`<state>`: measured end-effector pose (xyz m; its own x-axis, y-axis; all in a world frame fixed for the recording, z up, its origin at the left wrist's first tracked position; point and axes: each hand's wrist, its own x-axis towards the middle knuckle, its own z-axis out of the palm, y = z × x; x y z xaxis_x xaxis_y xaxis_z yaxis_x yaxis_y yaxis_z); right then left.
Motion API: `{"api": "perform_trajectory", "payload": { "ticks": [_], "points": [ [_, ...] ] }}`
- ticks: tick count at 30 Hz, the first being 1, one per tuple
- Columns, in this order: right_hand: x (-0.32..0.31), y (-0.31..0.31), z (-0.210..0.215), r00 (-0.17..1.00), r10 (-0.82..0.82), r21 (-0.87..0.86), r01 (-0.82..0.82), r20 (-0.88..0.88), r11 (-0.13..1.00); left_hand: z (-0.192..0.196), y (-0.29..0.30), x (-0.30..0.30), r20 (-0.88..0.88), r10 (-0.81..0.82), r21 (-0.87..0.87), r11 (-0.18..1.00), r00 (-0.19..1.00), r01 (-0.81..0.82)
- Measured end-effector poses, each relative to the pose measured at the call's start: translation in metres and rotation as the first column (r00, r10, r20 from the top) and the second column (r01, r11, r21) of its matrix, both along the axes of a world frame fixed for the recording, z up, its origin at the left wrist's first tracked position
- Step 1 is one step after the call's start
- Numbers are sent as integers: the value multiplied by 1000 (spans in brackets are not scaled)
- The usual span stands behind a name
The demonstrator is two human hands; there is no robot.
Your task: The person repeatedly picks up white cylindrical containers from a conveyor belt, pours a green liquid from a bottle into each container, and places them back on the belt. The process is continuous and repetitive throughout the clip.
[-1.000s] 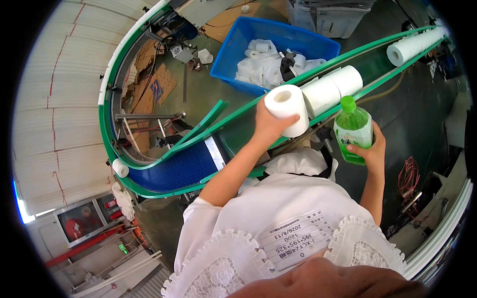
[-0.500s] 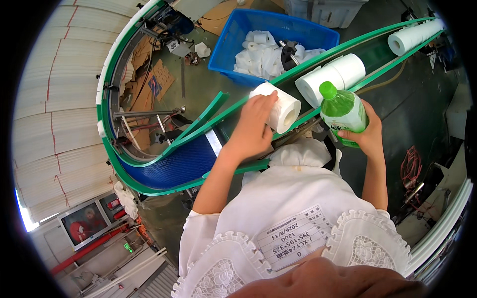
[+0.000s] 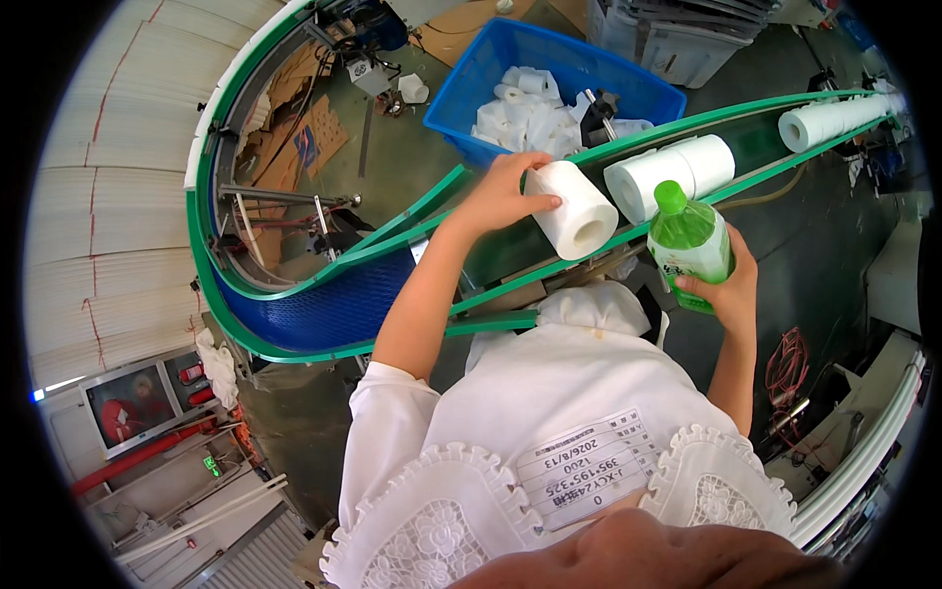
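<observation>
My left hand [image 3: 510, 196] is closed around the left end of a white toilet paper roll [image 3: 574, 211], whose hollow core faces toward me. The roll is over the green-railed conveyor [image 3: 491, 260]; whether it rests on the belt I cannot tell. In my right hand [image 3: 724, 285] is a plastic bottle [image 3: 692, 240] with a green cap and a pale green label, held tilted at the near side of the conveyor. Just right of the gripped roll, more white rolls [image 3: 672, 177] lie end to end on the belt. Farther along is another row of rolls [image 3: 834, 123].
Behind the conveyor stands a blue crate [image 3: 461, 103] holding loose white rolls and paper. The track curves left with a blue belt [image 3: 324, 319]. Torn cardboard [image 3: 314, 147] lies on the floor inside the curve. Red cable [image 3: 787, 363] is coiled at right, and grey bins [image 3: 677, 49] stand behind.
My left hand and the roll have moved slightly right, with the fingers shifted to the roll's left end. The bottle stays in my right hand, a little lower. The whole view has shifted somewhat.
</observation>
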<state>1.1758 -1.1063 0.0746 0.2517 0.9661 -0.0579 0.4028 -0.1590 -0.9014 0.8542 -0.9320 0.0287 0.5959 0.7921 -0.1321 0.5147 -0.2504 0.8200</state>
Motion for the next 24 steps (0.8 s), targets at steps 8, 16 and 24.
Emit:
{"api": "perform_trajectory", "payload": {
  "ticks": [8,16,24],
  "points": [
    [-8,-3,13,999,11,-19,-11,-36,1000,36,-39,0,68,352,-434,853,933,-290],
    [-27,21,63,778,268,66,-368,568,928,25,-101,-13,161,618,-497,724,769,-478],
    [-68,42,104,377,437,-125,-624,817,772,15,-121,-12,191,789,-598,565,583,-569]
  ]
}}
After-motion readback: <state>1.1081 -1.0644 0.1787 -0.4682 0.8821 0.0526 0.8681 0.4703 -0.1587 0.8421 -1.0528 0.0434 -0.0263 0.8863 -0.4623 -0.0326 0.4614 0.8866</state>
